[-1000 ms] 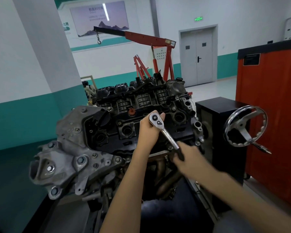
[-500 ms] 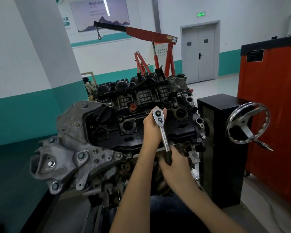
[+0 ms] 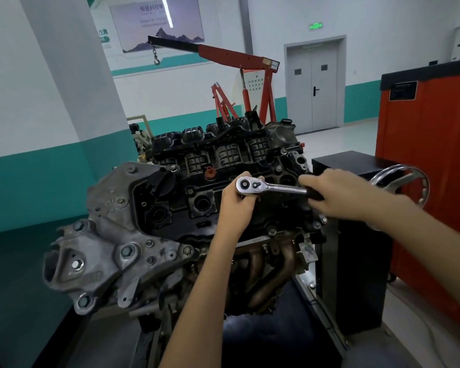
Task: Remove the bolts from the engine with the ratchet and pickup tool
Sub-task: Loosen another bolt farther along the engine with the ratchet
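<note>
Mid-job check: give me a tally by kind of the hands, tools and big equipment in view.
hands: 2 (left hand, right hand)
ratchet: 1
engine: 1
hoist: 1
handwheel: 1
cabinet: 1
Total: 7

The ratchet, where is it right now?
In the head view the ratchet sits mid-frame over the engine top, left hand at its round end, right hand gripping its handle.
</note>
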A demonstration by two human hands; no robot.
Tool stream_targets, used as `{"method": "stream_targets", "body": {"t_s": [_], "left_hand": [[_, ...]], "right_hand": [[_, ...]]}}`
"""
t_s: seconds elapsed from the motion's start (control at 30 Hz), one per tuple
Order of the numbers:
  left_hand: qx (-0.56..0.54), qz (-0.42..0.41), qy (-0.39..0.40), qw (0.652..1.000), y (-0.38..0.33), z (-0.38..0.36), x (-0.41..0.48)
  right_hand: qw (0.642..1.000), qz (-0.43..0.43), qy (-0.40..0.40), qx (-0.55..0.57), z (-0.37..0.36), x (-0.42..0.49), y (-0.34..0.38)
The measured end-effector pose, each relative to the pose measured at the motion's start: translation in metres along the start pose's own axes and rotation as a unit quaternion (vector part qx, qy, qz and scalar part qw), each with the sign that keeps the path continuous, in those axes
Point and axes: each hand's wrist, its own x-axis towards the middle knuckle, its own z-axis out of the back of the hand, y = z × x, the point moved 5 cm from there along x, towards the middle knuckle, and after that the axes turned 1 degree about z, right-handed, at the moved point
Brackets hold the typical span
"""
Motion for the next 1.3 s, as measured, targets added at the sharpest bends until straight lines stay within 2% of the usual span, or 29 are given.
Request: {"method": "stream_targets", "body": {"t_s": [0.07, 0.1, 0.2, 0.27, 0.3, 0.37, 0.5, 0.6, 0.67, 0.73, 0.77, 0.83, 0.93, 1.0, 1.07, 1.13, 1.3], "left_hand": [[-0.035, -0.002, -0.030, 0.999, 0.003, -0.001, -0.001], [-0.039, 0.000, -0.034, 0.999, 0.003, -0.004, -0.001], [-0.019, 0.013, -0.053, 0.998, -0.001, -0.011, -0.002], [-0.003, 0.015, -0.064, 0.998, -0.001, -0.012, 0.000], [0.002, 0.018, -0.064, 0.998, -0.001, -0.010, 0.000], [0.009, 0.023, -0.047, 0.999, 0.001, -0.006, 0.002], [0.029, 0.009, 0.011, 0.999, -0.003, -0.005, 0.002], [0.052, -0.004, 0.029, 0.998, -0.007, -0.009, 0.005], [0.046, -0.002, 0.020, 0.999, -0.006, -0.010, 0.004], [0.011, 0.005, -0.008, 1.000, -0.002, -0.006, 0.001], [-0.003, 0.005, -0.019, 1.000, 0.000, -0.004, 0.000], [-0.012, 0.005, -0.032, 0.999, 0.002, -0.006, -0.002], [-0.007, 0.018, -0.061, 0.998, 0.000, -0.014, 0.000], [0.015, 0.025, -0.067, 0.997, 0.000, -0.015, 0.003], [0.042, 0.025, -0.055, 0.997, 0.000, -0.011, 0.005], [0.038, 0.024, -0.025, 0.999, 0.002, -0.008, 0.005], [0.037, 0.008, 0.001, 0.999, -0.006, -0.010, 0.003]], "right_hand": [[0.992, -0.049, -0.028, 0.114, -0.024, -0.019, 0.021], [0.976, -0.081, -0.045, 0.197, -0.038, -0.031, 0.034], [0.890, -0.169, -0.105, 0.410, -0.075, -0.049, 0.086], [0.844, -0.196, -0.121, 0.484, -0.088, -0.046, 0.119], [0.834, -0.194, -0.122, 0.502, -0.090, -0.042, 0.127], [0.857, -0.175, -0.108, 0.473, -0.088, -0.040, 0.118], [0.943, -0.077, -0.030, 0.322, -0.059, -0.038, 0.047], [0.991, -0.012, 0.036, 0.126, -0.021, -0.017, -0.002], [1.000, 0.003, 0.015, 0.027, -0.005, -0.005, -0.012], [0.999, -0.027, -0.020, 0.024, -0.011, -0.009, -0.005], [0.996, -0.049, -0.038, 0.059, -0.023, -0.016, 0.005], [0.970, -0.101, -0.070, 0.208, -0.050, -0.035, 0.035], [0.873, -0.189, -0.132, 0.429, -0.082, -0.050, 0.089], [0.815, -0.221, -0.161, 0.510, -0.096, -0.045, 0.121], [0.798, -0.216, -0.158, 0.540, -0.099, -0.039, 0.138], [0.826, -0.207, -0.140, 0.505, -0.097, -0.039, 0.124], [0.952, -0.074, -0.019, 0.297, -0.052, -0.037, 0.032]]}}
